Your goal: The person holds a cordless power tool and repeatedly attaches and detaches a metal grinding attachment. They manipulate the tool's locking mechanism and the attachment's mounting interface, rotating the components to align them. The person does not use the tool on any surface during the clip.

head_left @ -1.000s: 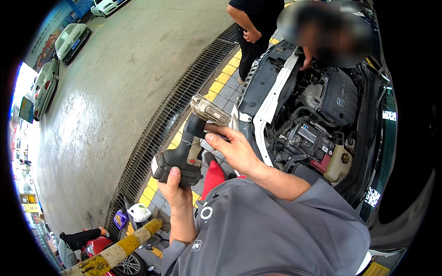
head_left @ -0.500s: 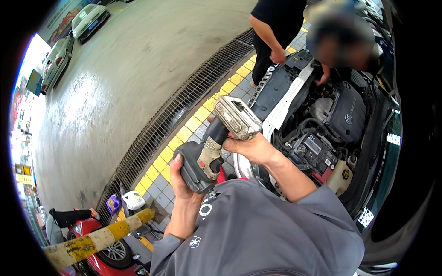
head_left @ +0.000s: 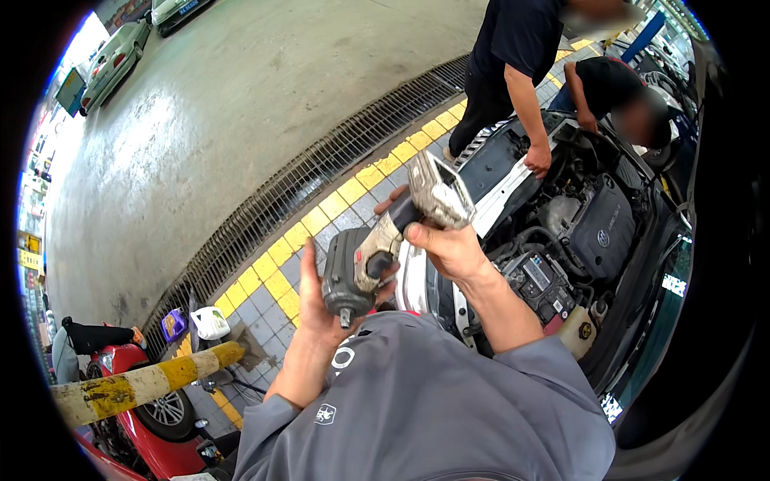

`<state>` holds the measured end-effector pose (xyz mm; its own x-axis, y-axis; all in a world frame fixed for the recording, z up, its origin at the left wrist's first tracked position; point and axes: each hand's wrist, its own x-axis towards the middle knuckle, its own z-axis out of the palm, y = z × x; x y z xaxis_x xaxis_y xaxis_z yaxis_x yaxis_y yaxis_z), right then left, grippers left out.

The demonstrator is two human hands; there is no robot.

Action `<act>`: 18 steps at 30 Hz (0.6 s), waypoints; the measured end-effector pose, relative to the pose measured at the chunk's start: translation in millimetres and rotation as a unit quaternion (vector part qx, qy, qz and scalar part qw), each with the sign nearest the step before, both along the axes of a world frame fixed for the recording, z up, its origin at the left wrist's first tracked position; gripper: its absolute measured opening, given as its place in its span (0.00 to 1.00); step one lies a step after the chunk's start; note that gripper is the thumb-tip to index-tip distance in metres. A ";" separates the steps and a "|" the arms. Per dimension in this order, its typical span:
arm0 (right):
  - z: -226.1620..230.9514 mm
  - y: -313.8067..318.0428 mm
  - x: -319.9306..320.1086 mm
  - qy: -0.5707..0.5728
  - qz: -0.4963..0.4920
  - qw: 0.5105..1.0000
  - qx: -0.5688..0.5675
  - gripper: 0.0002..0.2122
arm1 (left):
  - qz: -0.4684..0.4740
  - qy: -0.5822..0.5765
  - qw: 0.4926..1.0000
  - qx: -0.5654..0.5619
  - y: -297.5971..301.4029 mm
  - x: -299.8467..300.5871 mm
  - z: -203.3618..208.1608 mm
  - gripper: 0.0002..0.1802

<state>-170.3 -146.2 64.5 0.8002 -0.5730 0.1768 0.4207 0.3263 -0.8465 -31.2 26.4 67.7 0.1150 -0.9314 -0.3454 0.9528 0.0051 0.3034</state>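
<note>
A cordless impact wrench, with a dark grey head and a worn tan handle, is held tilted in front of my chest. My left hand cradles the head from below, its thumb standing up along the side and its other fingers partly hidden beneath. Around the base of the handle, by the scuffed whitish battery pack, my right hand is closed, with the thumb on the near side. The square drive of the wrench points down toward me, with no socket visible on it.
At right lies an open engine bay with a black engine cover and a battery. Two people lean by the car's front. A floor grate runs alongside. Lower left are a striped pole, a red car and two jugs.
The wrench has turned in my hands, bringing its square drive into sight. My view has shifted; the standing person's hand now rests on the car's front, and a bent-over person shows more fully.
</note>
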 end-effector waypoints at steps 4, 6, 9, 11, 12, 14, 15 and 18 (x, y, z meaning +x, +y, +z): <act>1.9 2.1 2.9 0.007 -0.060 0.996 0.069 0.22 | 0.083 -0.225 0.960 -0.145 5.1 -3.5 -24.4 0.59; 8.3 5.3 3.2 0.022 -0.075 0.992 0.099 0.21 | 0.124 -0.274 0.952 -0.050 2.8 -7.7 -21.5 0.76; 5.4 11.9 6.6 0.045 -0.074 0.987 0.138 0.19 | 0.189 -0.672 0.711 -0.086 -2.9 7.1 -53.3 0.71; 13.4 25.3 13.3 0.077 -0.087 0.984 0.138 0.19 | 0.211 -0.646 0.727 -0.097 -6.5 12.2 -64.3 0.63; 12.3 24.5 15.0 0.098 -0.089 0.984 0.121 0.19 | 0.223 -0.632 0.735 -0.103 -8.6 12.2 -64.3 0.59; 16.8 26.8 14.4 0.120 -0.086 0.982 0.117 0.16 | 0.238 -0.561 0.792 -0.024 -1.4 8.8 -60.5 0.55; 22.3 28.9 14.3 0.130 -0.085 0.981 0.115 0.14 | 0.244 -0.524 0.816 0.016 1.5 8.2 -53.8 0.52; 28.2 34.0 13.9 0.127 -0.064 0.988 0.053 0.17 | 0.253 -0.396 0.883 -0.011 1.5 5.4 -42.7 0.45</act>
<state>-156.4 -112.2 92.6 0.7309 -0.6770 -0.0869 0.2432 0.3772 -0.8936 -25.8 27.9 25.0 0.7156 -0.6969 0.0472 0.3157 0.3830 0.8681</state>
